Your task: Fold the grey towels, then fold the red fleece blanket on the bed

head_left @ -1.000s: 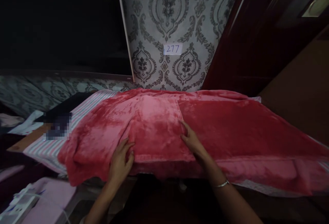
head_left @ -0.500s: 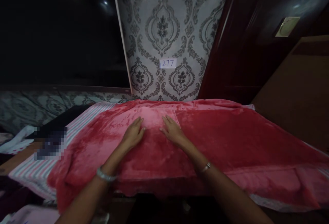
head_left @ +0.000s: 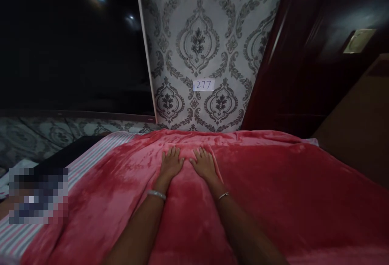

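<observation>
A plush red blanket point(head_left: 273, 192) lies spread over a raised surface and fills the lower half of the view. My left hand point(head_left: 171, 163) rests flat on it near its far edge, fingers stretched out and apart. Right beside it, almost touching, my right hand point(head_left: 204, 163) also lies flat and open on the blanket, next to a fold line that runs away from me. Both forearms reach forward across the cloth, each wrist wearing a thin silver bangle. Neither hand holds anything.
A striped sheet point(head_left: 91, 155) shows under the blanket at the left. Behind stands a wall with grey damask wallpaper point(head_left: 197, 46) and a small label reading 277 point(head_left: 203, 85). Dark wooden furniture point(head_left: 304, 74) rises at the right; the far left is dark.
Both hands have slid forward over the blanket from its near edge toward the far edge and come together side by side. The view has moved closer over the blanket.
</observation>
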{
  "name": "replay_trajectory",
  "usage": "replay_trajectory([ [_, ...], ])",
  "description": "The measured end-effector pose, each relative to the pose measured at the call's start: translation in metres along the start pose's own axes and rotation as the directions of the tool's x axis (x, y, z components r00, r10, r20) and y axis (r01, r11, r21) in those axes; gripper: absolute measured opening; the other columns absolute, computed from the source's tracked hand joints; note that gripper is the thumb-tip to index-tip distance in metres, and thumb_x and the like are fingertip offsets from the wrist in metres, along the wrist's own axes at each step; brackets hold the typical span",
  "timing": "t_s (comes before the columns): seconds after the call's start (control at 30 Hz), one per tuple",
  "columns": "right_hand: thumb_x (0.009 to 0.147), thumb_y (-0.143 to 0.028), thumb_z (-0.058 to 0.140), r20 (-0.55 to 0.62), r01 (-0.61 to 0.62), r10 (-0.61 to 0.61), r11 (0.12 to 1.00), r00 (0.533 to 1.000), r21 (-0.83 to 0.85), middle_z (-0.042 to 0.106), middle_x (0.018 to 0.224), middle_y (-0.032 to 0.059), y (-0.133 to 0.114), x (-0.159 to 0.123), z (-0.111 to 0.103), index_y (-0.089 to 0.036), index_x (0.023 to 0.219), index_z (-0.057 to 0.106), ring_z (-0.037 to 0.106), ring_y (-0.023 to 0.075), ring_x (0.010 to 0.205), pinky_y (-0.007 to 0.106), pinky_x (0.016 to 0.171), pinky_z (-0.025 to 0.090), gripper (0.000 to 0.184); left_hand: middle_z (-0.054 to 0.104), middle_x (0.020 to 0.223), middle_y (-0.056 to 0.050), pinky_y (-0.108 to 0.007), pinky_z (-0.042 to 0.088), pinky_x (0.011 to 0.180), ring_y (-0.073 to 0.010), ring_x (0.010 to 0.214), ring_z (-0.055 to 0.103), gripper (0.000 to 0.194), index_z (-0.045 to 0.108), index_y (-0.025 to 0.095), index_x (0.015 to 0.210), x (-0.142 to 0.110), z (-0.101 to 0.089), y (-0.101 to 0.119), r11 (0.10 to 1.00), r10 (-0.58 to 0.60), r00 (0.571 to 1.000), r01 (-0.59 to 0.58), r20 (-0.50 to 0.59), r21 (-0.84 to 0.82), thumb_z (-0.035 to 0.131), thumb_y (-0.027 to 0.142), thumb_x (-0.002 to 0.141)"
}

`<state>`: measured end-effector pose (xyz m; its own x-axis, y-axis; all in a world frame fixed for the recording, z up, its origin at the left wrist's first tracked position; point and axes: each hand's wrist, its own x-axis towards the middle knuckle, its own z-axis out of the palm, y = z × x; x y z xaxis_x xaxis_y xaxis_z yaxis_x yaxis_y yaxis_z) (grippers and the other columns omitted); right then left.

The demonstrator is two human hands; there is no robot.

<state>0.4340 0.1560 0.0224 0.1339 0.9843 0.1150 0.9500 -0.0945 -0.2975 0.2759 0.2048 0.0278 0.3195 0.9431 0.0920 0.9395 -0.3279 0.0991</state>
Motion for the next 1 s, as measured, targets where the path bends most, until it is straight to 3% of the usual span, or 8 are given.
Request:
replay_trajectory([
  [0.17,0.102,-0.05,0.038,-0.002,-0.004,0.004,1.0,1.0,0.018,0.025,0.166,0.0117,0.005,0.005,0.006,-0.022,0.156,0.039,0.021,0.0266,0.154,0.048,0.122,0.017,0.061,0.026,0.166,-0.012,-0.057,0.014,0.125,-0.0275,0.155,0.02,0.064,0.035,0.015,0.157,0.006,0.004,-0.003,1.0,0.006,1.0,-0.006,-0.002,-0.011,0.032,0.044,0.1],
  [0.4,0.102,-0.048,0.037,0.062,-0.024,0.025,1.0,0.998,-0.012,0.026,0.166,0.0126,-0.003,0.01,-0.009,-0.021,0.156,0.038,0.022,0.0268,0.153,0.049,0.122,0.017,0.061,0.029,0.165,-0.013,-0.06,0.017,0.123,-0.0296,0.154,0.022,0.062,0.038,0.017,0.155,0.007,0.005,-0.004,0.999,0.037,0.998,-0.037,-0.042,0.0,0.033,0.045,0.1],
  [0.6,0.102,-0.045,0.038,-0.042,0.121,-0.123,0.992,0.992,-0.038,0.033,0.164,0.0105,-0.001,0.028,-0.018,-0.024,0.156,0.039,0.023,0.0284,0.152,0.054,0.123,0.008,0.057,0.032,0.165,-0.009,-0.062,0.018,0.122,-0.0303,0.154,0.024,0.058,0.041,0.023,0.154,0.005,0.003,-0.002,0.997,0.074,0.995,-0.072,-0.073,0.034,0.032,0.043,0.101],
  [0.77,0.102,-0.054,0.034,-0.059,-0.033,0.033,0.999,0.998,-0.01,0.031,0.164,0.0163,0.013,0.031,-0.001,-0.013,0.154,0.04,0.023,0.029,0.152,0.053,0.123,0.009,0.067,0.027,0.167,-0.011,-0.063,0.016,0.122,-0.0319,0.156,0.016,0.061,0.04,0.022,0.155,0.006,0.004,-0.001,1.0,0.024,0.997,-0.022,-0.07,0.021,0.034,0.047,0.1],
  [1.0,0.102,-0.053,0.03,-0.048,-0.052,0.053,0.999,0.997,0.007,0.027,0.165,0.0168,0.018,0.035,0.007,-0.011,0.155,0.038,0.021,0.0298,0.153,0.053,0.123,0.009,0.068,0.015,0.169,-0.015,-0.068,0.021,0.118,-0.0335,0.156,0.011,0.07,0.029,0.019,0.159,0.023,-0.003,-0.006,0.995,-0.103,0.993,0.104,0.051,-0.007,0.029,0.055,0.099],
])
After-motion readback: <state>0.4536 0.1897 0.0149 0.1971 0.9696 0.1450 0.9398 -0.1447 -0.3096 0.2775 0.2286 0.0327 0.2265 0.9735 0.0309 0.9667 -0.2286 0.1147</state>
